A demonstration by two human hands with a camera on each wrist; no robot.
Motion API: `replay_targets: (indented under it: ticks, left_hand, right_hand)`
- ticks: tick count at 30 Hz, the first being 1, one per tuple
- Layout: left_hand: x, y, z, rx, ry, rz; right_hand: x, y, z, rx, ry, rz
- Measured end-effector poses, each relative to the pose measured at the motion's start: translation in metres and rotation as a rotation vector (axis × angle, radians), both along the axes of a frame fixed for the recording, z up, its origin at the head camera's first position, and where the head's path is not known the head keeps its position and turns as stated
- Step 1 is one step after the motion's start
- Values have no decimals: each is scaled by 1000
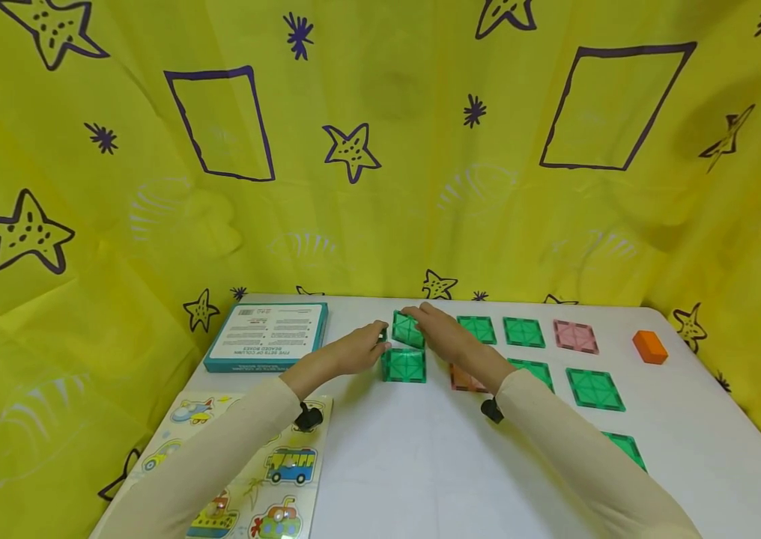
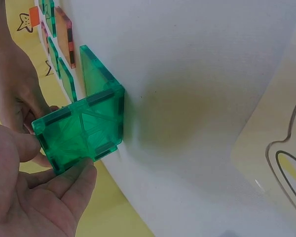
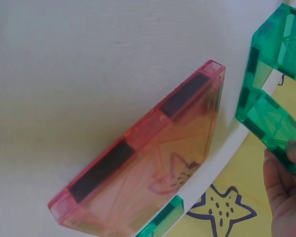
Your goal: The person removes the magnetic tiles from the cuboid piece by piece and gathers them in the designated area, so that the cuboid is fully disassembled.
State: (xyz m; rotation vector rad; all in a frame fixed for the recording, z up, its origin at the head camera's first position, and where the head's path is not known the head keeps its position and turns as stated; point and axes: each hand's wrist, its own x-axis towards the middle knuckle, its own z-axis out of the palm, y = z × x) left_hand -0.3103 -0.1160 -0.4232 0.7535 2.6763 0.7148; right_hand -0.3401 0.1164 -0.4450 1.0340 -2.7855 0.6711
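Note:
A green translucent magnetic tile (image 1: pixel 404 366) lies on the white table in front of me. My left hand (image 1: pixel 357 349) pinches a second green tile (image 2: pixel 81 131), raised on edge at the flat tile's left side, between thumb and fingers. At the far side, my right hand (image 1: pixel 443 333) holds a third green tile (image 1: pixel 407 329) by its edge, tilted up. In the right wrist view, the right hand's thumb and fingers (image 3: pixel 281 185) grip that tile's outer edge. The three tiles meet closely around the flat one; whether every edge touches I cannot tell.
An orange-pink tile (image 1: pixel 467 379) lies under my right forearm. Farther right are several green tiles (image 1: pixel 595 388), a pink tile (image 1: pixel 575 337) and an orange block (image 1: pixel 650 347). On the left are a teal-edged box (image 1: pixel 266 337) and a vehicle puzzle board (image 1: pixel 293 490). A yellow curtain (image 1: pixel 394 209) hangs behind.

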Motion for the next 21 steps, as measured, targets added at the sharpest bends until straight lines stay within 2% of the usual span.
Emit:
replay_targets:
  ticks: [9,15,21]
  left_hand:
    - [1,-1,2,3,-7,-3]
    - [3,-1,3,-13,-6,3]
    - [4,-1,2,-9,-12,8]
  right_hand:
    - [-5,3,-1,-44,-14,-37]
    - [-4,16,16,-96,7,-64]
    - [6,54,31,-153,37,-70]
